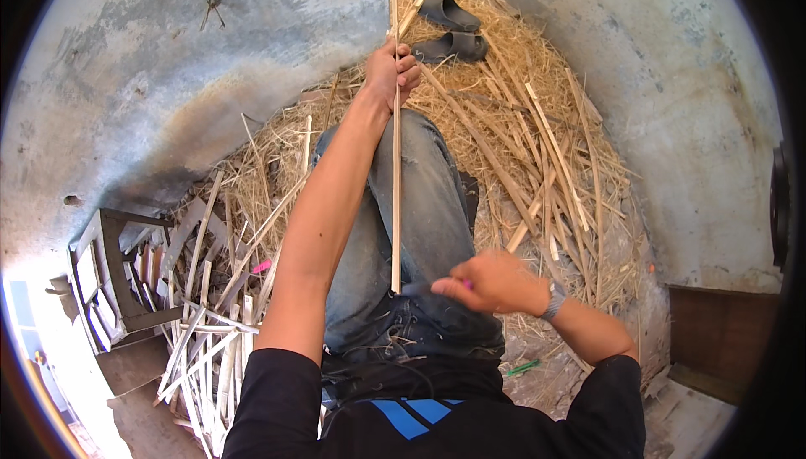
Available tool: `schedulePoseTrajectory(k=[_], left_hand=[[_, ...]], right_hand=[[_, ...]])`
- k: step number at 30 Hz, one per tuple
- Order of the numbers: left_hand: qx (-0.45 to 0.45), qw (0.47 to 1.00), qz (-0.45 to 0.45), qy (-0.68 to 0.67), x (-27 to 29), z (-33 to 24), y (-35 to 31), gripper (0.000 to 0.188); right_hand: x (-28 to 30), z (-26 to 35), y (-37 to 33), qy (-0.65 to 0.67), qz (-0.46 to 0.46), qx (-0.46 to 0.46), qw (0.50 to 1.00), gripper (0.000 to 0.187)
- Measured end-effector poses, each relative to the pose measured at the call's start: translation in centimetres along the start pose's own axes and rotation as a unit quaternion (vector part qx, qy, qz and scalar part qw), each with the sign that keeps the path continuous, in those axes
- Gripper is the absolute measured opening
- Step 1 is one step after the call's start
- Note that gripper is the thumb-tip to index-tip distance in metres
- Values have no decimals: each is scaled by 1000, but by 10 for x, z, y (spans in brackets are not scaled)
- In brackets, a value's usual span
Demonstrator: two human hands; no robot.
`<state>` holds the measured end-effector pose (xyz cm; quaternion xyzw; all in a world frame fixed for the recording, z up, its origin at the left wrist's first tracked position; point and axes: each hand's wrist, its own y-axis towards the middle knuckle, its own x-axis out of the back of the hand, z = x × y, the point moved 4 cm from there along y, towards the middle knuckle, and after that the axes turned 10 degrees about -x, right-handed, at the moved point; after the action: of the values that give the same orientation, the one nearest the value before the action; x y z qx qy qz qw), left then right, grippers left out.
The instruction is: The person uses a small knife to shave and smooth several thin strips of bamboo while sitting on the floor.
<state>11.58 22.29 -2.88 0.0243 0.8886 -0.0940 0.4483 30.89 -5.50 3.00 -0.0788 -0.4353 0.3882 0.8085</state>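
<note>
As hands (382, 71) grip, straight wooden strip (397, 182)

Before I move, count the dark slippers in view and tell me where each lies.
2. The farther slipper lies on the straw near the top; the nearer slipper is just below it, right of the left hand. Straw could hide others.

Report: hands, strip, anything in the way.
Left hand gripping long pale strip. Right hand closed on purple-handled tool by strip's near end. Loose strips in straw beyond right hand, none blocking.
</note>
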Motion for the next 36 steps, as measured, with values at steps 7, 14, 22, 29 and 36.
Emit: schedulePoseTrajectory(k=[7, 14, 22, 29, 36], left_hand=[[-31, 986, 13, 163, 0, 5, 3, 40], [-68, 972, -29, 222, 13, 5, 8, 43], [-101, 971, -6, 219, 9, -1, 5, 45], [-96, 951, -63, 287, 14, 3, 8, 43], [-119, 899, -84, 413, 10, 2, 9, 47]], right_hand=[[61, -14, 31, 24, -207, -11, 978, 65], [60, -10, 60, 64, -247, -22, 967, 59], [-2, 1, 24, -57, -80, -10, 995, 61], [6, 7, 5, -42, 36, 4, 998, 65], [84, -14, 43, -37, -195, -17, 980, 64]])
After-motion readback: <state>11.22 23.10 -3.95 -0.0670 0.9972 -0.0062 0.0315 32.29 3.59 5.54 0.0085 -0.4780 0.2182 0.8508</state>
